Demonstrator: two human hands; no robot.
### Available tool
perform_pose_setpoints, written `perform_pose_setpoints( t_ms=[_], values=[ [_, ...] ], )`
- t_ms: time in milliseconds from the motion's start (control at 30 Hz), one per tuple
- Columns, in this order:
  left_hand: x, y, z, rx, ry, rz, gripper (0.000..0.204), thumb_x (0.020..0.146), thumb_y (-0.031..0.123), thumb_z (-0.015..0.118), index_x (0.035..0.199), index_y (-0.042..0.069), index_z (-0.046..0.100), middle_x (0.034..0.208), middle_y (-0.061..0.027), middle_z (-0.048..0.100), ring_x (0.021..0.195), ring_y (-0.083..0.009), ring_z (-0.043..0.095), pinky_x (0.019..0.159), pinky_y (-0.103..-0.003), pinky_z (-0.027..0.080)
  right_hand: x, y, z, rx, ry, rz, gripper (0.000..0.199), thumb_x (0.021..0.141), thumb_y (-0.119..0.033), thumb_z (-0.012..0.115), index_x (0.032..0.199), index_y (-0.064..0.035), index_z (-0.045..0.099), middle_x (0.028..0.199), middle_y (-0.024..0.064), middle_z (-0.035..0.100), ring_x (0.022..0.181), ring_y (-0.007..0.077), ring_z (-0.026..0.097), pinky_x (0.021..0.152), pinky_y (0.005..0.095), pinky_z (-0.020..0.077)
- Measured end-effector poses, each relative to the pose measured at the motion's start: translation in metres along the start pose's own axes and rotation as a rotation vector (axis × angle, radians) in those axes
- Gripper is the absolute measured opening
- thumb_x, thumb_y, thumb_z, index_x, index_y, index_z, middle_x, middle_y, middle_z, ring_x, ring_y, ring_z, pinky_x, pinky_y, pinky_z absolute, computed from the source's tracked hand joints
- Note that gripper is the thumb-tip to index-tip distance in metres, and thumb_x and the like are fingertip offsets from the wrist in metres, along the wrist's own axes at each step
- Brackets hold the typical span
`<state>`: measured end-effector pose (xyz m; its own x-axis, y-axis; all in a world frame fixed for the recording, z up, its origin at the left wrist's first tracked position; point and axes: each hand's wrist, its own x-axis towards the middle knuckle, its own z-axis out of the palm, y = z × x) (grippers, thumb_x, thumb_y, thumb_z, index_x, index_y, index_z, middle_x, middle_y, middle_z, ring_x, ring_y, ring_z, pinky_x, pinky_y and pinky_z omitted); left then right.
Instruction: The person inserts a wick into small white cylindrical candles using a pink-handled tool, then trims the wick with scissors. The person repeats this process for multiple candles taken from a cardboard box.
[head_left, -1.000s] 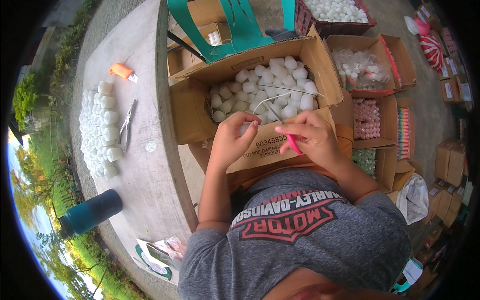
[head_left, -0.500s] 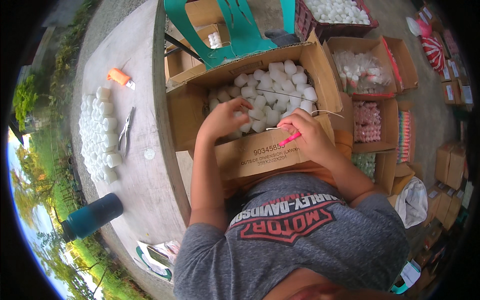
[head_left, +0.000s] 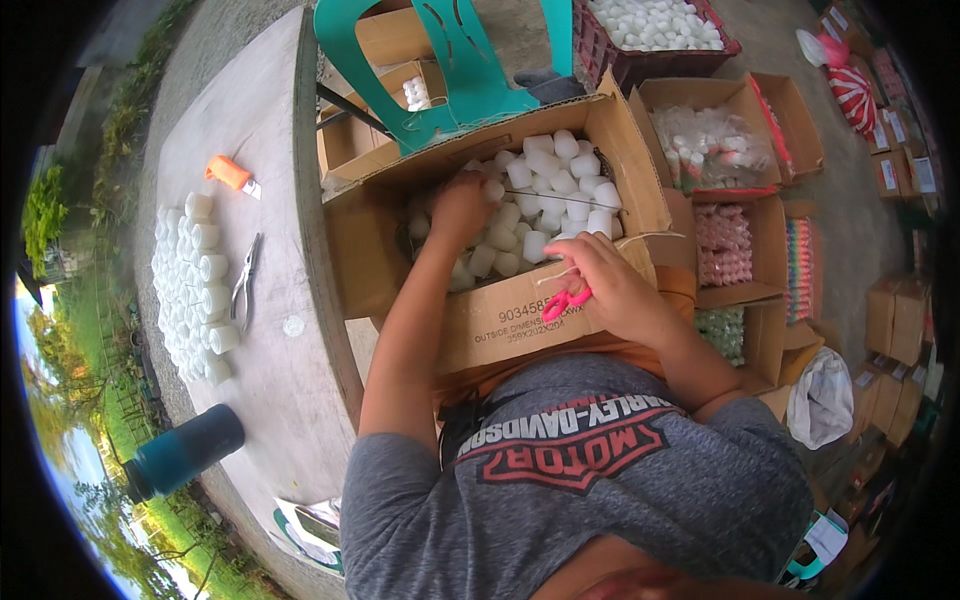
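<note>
An open cardboard box [head_left: 570,300] in front of me holds a heap of white, marshmallow-shaped pieces [head_left: 535,190]. My left hand [head_left: 463,208] is down in its left part, fingers curled among the pieces. One piece touches the fingertips; whether it is gripped is hidden. At the box's near edge, my right hand [head_left: 605,275] is closed on pink-handled scissors [head_left: 567,303], whose blades are hidden. A white cord [head_left: 558,274] also runs through its fingers. A thin dark rod or wire [head_left: 570,200] lies across the heap.
The grey table [head_left: 290,390] at left bears more white pieces [head_left: 190,290], an orange cutter [head_left: 230,173], pliers [head_left: 245,277] and a dark blue bottle [head_left: 185,452]. A green chair [head_left: 470,70] stands beyond the box. A maroon crate [head_left: 640,62] and filled cartons [head_left: 740,240] line the right.
My left hand has gone from above the heap down into its left part. My right hand has turned, the scissors' pink handles now hanging lower in it. The view has shifted slightly.
</note>
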<state>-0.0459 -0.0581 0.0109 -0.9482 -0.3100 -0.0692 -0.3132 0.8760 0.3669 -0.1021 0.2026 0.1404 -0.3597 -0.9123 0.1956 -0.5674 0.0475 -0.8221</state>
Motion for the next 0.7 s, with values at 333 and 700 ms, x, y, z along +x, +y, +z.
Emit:
perform_pose_setpoints(
  t_ms=[333, 700],
  values=[
    [-0.075, 0.08, -0.074, -2.282, -0.125, -0.312, 0.038, 0.091, 0.034, 0.05, 0.114, 0.004, 0.049, 0.105, -0.0106, 0.058, 0.094, -0.0205, 0.06, 0.071, -0.029, 0.053, 0.01, -0.006, 0.006, -0.086, 0.177, 0.051, 0.025, 0.083, -0.007, 0.063, 0.102, -0.0063, 0.047, 0.081, 0.0103, 0.057, 0.075, 0.0298, 0.062, 0.06, 0.0381, 0.0473],
    [-0.103, 0.119, -0.08, -2.532, 0.144, -0.494, 0.03, 0.096, 0.025, 0.049, 0.117, 0.003, 0.045, 0.123, -0.0179, 0.051, 0.117, -0.0287, 0.053, 0.098, -0.037, 0.048, 0.014, -0.028, 0.007, -0.245, 0.32, 0.059, 0.028, 0.08, -0.013, 0.067, 0.107, -0.0126, 0.059, 0.075, 0.0056, 0.055, 0.067, 0.0259, 0.061, 0.055, 0.0361, 0.0477]
  ],
)
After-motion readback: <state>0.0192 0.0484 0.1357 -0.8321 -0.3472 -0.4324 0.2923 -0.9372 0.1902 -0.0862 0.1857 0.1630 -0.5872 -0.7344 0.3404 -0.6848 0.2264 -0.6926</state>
